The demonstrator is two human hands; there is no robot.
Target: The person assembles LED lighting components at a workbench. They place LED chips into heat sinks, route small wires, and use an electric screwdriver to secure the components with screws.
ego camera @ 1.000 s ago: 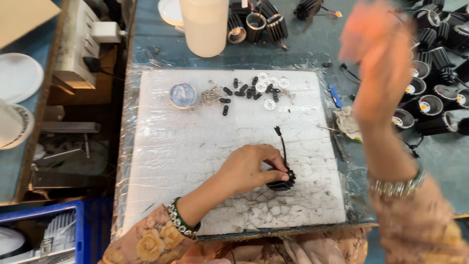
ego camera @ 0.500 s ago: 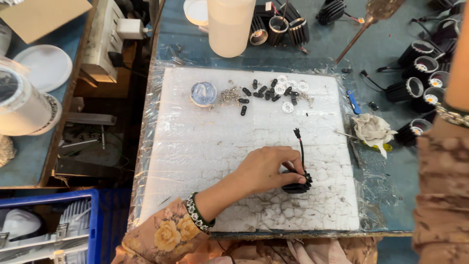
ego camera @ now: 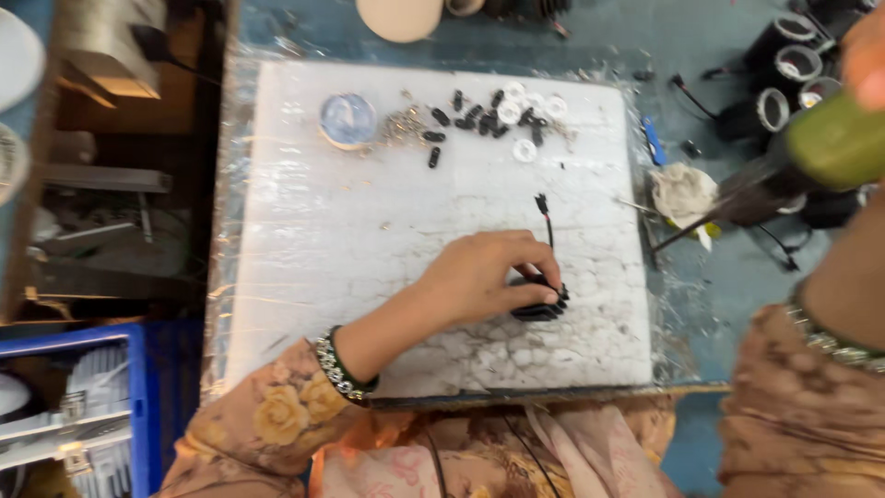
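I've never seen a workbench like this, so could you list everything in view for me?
white foam work pad: one, centre of bench
black ribbed round part with a wire lead: one, on pad under left hand
small black capsule pieces: about ten, top of pad
white plastic rings: several, beside capsules
round blue-lidded tin: one, top left of pad
black cylindrical housings: several, right
green-handled tool: one, upper right
blue plastic crate: one, lower left
left hand: grip on black part
right hand: grip on tool, mostly cropped
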